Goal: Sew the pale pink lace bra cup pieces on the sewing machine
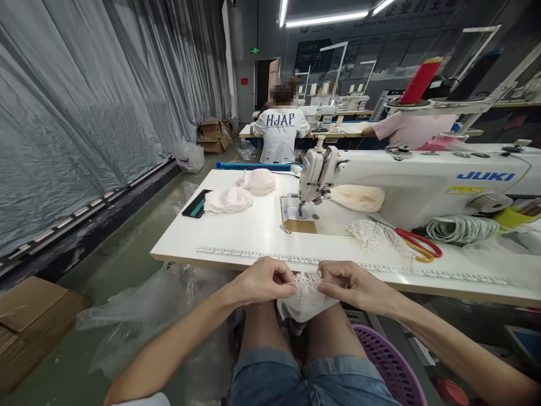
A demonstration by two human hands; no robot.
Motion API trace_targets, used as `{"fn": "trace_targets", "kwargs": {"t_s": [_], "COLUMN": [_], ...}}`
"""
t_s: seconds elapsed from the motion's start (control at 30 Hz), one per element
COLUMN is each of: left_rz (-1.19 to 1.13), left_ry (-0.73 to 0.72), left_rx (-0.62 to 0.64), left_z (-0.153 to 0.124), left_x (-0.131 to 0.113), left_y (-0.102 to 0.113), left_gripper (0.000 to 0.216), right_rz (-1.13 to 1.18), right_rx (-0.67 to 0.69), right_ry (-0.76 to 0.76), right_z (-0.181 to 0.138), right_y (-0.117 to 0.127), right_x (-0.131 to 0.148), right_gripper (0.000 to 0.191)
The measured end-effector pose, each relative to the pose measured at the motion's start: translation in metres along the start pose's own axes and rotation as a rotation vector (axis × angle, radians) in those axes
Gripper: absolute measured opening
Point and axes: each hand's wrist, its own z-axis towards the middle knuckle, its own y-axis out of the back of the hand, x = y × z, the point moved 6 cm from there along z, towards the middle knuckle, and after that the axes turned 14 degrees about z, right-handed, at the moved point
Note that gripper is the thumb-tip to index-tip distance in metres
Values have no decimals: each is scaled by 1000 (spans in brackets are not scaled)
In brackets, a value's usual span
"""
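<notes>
Over my lap, just off the table's front edge, a small piece of white lace fabric is stretched between my hands. My left hand pinches its left edge between thumb and fingers. At the opposite edge, my right hand grips the lace the same way. The upper part of the fabric has an openwork pattern, and its lower part hangs down plain and sheer. Beyond my hands stands a white sewing machine, its needle area above a metal plate.
A ruler strip runs along the table's front. Pale fabric pieces lie on a phone at left. Red-handled scissors and a coiled cord lie right. A purple basket stands by my right leg. Co-workers sit ahead.
</notes>
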Motion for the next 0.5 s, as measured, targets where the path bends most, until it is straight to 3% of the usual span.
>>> {"fn": "trace_targets", "kwargs": {"t_s": [0.13,0.27,0.37,0.5], "left_rz": [-97,-178,-167,-134], "left_ry": [49,108,142,107], "left_rx": [29,22,21,-28], "left_z": [11,24,37,54], "left_x": [-13,-15,-8,1], "left_y": [-14,-19,-21,-16], "left_gripper": [16,54,37,39], "right_rz": [71,104,79,147], "right_rx": [-57,-100,-116,-76], "right_ry": [-28,-35,-12,-24], "right_z": [-11,-10,-2,13], "right_y": [10,21,30,40], "right_x": [-5,-13,-20,-28], "right_gripper": [33,30,26,25]}}
